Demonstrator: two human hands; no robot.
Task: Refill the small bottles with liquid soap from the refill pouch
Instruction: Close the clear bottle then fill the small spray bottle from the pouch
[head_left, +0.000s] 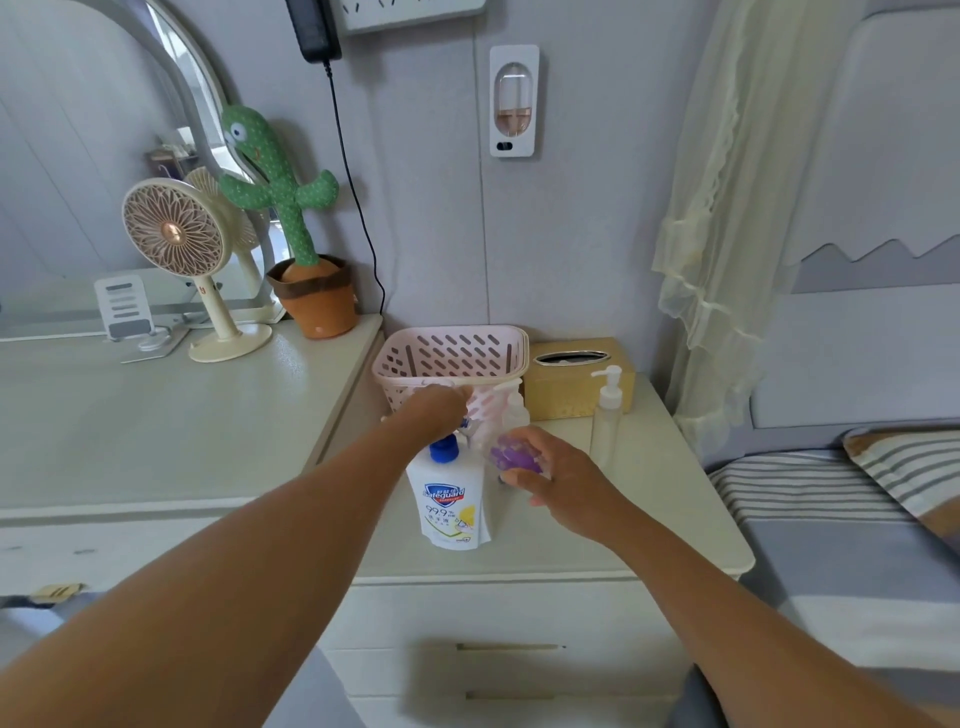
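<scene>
A pink perforated plastic basket and a yellow tissue box stand behind your hands, with a tall clear pump bottle to the right. The white blue-capped refill pouch stands upright just below your left hand. That hand's fingers are curled, but its hold is unclear. Your right hand grips a small purple bottle beside the pouch.
</scene>
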